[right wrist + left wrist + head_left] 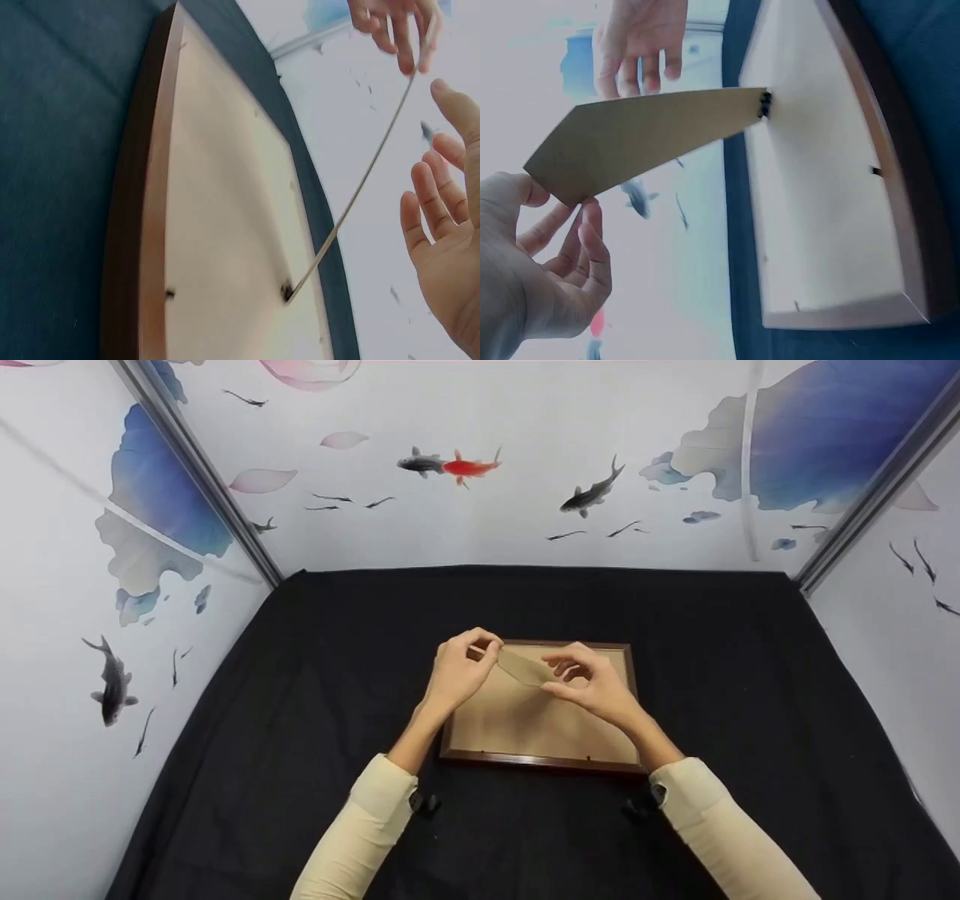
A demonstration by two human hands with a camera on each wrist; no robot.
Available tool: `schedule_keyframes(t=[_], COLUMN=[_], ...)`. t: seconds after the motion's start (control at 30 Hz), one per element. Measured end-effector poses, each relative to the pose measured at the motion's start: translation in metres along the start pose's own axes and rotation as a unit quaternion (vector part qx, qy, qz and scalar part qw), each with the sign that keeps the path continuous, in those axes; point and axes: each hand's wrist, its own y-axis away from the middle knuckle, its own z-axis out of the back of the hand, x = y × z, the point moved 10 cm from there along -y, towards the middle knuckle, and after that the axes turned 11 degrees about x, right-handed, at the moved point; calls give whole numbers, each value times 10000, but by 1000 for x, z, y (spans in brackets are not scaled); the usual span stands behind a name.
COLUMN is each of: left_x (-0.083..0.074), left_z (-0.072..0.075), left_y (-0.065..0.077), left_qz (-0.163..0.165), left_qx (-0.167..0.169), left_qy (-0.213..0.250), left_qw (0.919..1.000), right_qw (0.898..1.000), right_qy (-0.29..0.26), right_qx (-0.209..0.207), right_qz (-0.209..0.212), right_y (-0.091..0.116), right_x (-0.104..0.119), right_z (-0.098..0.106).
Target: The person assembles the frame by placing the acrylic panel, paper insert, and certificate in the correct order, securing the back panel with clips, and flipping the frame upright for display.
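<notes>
A picture frame with a brown rim lies back side up on the black cloth. From its tan backing rises an easel stand, a flat tapering board joined at its narrow end by a small black hinge. My left hand pinches the wide free end of the stand between thumb and fingertips. On the other side of the board, my right hand hovers with its fingers loosely bent. The right wrist view shows that hand apart from the stand, holding nothing.
Black cloth covers the table around the picture frame. White panels printed with fish and leaves stand at the back and both sides, joined by grey metal posts. Small dark tabs sit along the frame's inner edge.
</notes>
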Motion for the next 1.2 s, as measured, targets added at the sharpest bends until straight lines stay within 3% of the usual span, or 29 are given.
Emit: schedule_keyframes(t=[0.23, 0.63, 0.8, 0.93, 1.03, 1.2], left_x=[4, 12, 42, 79, 99, 115], left_z=[-3, -6, -8, -30, -48, -59], left_y=[0, 17, 45, 75, 89, 93], left_qz=[340, -202, -569, -507, -404, -302], left_qx=[34, 304, 697, 1491, 1912, 1904], left_qy=[-31, 387, -27, -119, -391, -912], left_qw=[9994, 9986, 9959, 9874, 9799, 9770], right_qw=[9991, 9989, 9989, 9993, 9995, 9995], right_qy=[117, -63, -50, -63, -64, -116], right_qx=[35, -71, -136, -113, -86, -122], right_qz=[399, 462, 448, 341, 280, 258], right_y=[-9, -3, -2, -3, -5, -8], right_x=[15, -1, -2, -2, -1, -1], right_z=[-12, -20, -19, -17, -16, -12])
